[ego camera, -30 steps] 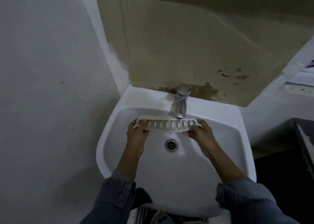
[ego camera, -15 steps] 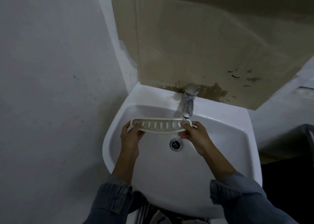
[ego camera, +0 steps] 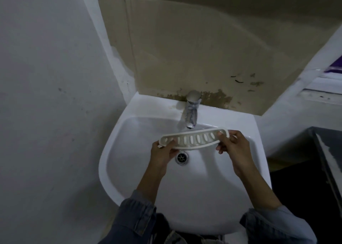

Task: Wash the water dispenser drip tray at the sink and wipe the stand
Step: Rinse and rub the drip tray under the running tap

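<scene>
Drip tray [ego camera: 194, 139]: I see one long, curved white plastic piece with a row of oval slots, held level over the sink [ego camera: 194, 206] basin, below the tap, slightly tilted.

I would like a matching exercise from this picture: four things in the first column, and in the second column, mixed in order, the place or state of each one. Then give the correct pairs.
Column 1
1. drip tray
2. tap
3. drain
4. cardboard sheet

Column 2
A. at the bottom of the sink basin
B. against the wall behind the sink
C. held at its two ends by the left hand and right hand
D. on the back rim of the sink, spout over the basin

Pairs: 1-C, 2-D, 3-A, 4-B
</scene>
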